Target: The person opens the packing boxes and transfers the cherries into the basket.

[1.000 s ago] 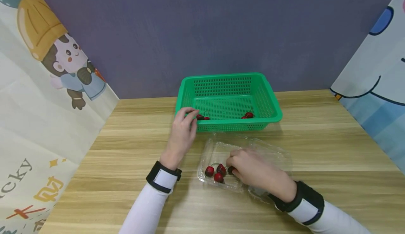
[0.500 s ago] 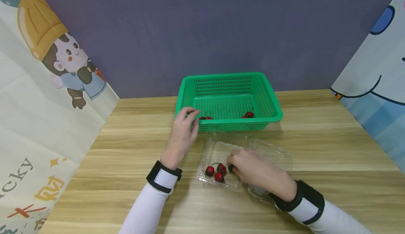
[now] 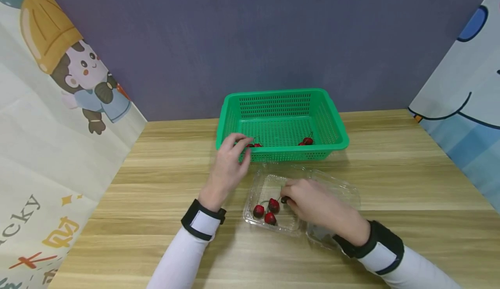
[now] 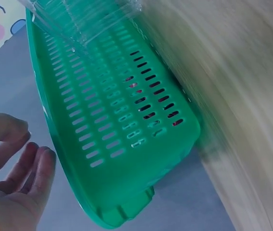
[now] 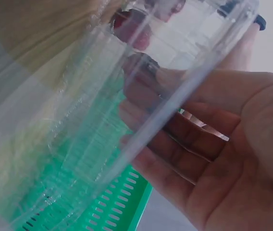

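My left hand (image 3: 228,167) hovers at the front left rim of the green basket (image 3: 289,149). Its fingers curve loosely, and in the left wrist view a gap shows between thumb and fingertips. Red cherries (image 3: 258,145) lie in the basket just beyond those fingers, with more cherries (image 3: 307,141) at its right end. In the clear plastic box (image 3: 269,187), my right hand (image 3: 312,200) pinches a dark cherry (image 5: 140,77) between thumb and fingers. Several red cherries with stems, one of them a cherry (image 3: 258,211) at the left, lie on the box's floor beside that hand.
The box's clear lid (image 3: 343,189) lies folded out to the right, partly under my right forearm. Behind the basket rises a dark purple-grey panel (image 3: 273,33). Printed cloths hang at both sides of the wooden table (image 3: 156,185).
A dark cherry at my left fingertips has dropped into the basket, and that hand has shifted slightly right. My right hand has risen a little with its cherry.
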Motion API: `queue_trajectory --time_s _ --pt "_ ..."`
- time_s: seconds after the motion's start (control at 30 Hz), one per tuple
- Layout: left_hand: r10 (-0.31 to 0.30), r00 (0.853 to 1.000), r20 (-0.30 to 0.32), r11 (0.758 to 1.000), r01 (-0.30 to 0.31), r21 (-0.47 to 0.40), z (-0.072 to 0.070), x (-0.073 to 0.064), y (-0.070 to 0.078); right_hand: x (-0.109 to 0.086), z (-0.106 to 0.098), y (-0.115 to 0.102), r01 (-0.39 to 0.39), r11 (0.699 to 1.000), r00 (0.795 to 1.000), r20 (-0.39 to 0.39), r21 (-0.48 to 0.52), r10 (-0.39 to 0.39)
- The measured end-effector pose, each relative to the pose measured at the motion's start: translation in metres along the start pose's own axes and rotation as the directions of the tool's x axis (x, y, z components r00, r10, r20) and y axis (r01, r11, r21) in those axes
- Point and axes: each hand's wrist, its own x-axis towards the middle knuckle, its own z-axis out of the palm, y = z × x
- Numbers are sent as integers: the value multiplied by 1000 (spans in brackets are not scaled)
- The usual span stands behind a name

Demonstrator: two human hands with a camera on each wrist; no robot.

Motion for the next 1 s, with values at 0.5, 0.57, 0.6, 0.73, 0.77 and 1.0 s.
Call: queue_trajectory --time_s 0.5,0.57,0.6,0.73,0.77,1.0 --pt "51 999 10 995 -50 -82 -4 5 14 -2 -12 5 -21 999 996 -84 -39 18" --pt "54 998 19 995 -53 -85 -5 5 16 -2 -14 6 -23 999 995 -100 -36 19" --pt "55 998 24 995 -53 -85 -5 5 17 -2 -14 6 -24 999 994 -106 -33 20" --pt "57 996 63 995 -51 -90 -7 4 20 -3 -19 9 -34 999 989 -147 -26 29" --pt "59 996 73 994 -53 -91 -7 4 20 -4 -20 9 -36 999 987 -158 -28 31" --pt "85 990 113 992 -74 -97 -6 2 20 -5 -27 13 -45 998 976 -215 -39 36"
